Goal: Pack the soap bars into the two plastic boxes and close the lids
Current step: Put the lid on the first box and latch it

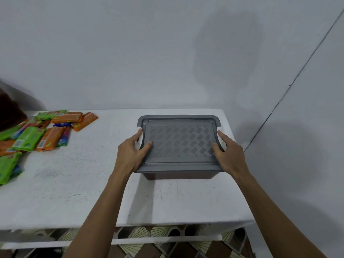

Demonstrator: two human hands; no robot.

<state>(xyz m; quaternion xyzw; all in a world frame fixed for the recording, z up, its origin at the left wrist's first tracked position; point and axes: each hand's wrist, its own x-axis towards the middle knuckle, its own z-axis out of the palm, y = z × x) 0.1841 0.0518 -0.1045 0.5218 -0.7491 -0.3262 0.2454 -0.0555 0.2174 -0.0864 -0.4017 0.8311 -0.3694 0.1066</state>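
table: white tabletop (74, 183) against a grey wall; box sits on its right half, soap pile at the far left edge.
box: one grey plastic box (178, 175), long axis running left-right across the view, centred between both hands. A second box isn't in view.
lid: grey lid (179, 144) with a diamond pattern lies flat on the box. Whether it's latched, can't tell.
contents: hidden by the lid, so can't say if any soap is inside.
soap: soap bars (37, 135), orange and green wrappers plus a few multicoloured ones, loose heap, well apart from the box, on the left-hand side.
left hand: left hand (130, 151) clasps the lid's left short edge, thumb on top, fingers curled round the side.
right hand: right hand (229, 151) mirrors it on the right short edge.
next: judging by the unpacked heap, lid likely has to lift straight up; left hand is nearer the soap.
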